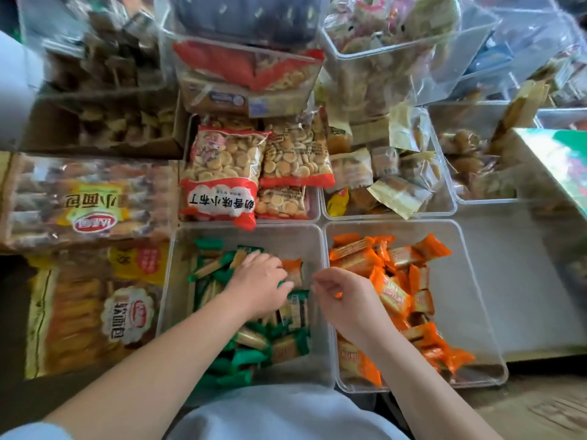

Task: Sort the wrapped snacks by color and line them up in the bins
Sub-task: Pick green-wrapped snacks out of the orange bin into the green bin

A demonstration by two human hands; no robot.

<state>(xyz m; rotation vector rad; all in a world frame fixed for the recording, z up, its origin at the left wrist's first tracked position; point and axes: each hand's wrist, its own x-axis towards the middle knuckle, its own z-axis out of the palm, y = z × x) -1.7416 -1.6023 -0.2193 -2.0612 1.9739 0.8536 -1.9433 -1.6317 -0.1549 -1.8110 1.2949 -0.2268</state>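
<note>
Both bare forearms reach forward from the lower edge of the view over two clear plastic bins set side by side. The left hand point(260, 281) lies palm down inside the left clear bin point(254, 239), its fingers spread and pointing to the right, their tips sunk among the wrappers just beside a single orange-wrapped snack bar point(293, 271). Whether it has hold of anything cannot be told, since the fingertips are partly hidden. The right hand point(336, 293) hovers over the shared rims of the two bins, wrist bent, fingers loosely curled with thumb and forefinger close together, and nothing shows between them. The left bin holds a loose heap of green-wrapped snack bars point(251, 357), too many and too overlapped to count, with that one orange bar lying among them at the far right side. The right clear bin point(460, 296) holds a heap of orange-wrapped snack bars point(394, 293), also too piled to count, all crowded to its left half. Behind the left bin another clear bin carries three red-and-clear bags of small round biscuits point(219, 173). Behind the right bin, a further clear bin point(444, 211) holds pale yellow wrapped cakes in a jumble. To the left lie two large clear-and-yellow bags of bread rolls point(89, 201), one behind the other. A pale grey garment point(279, 414) fills the near edge.
</note>
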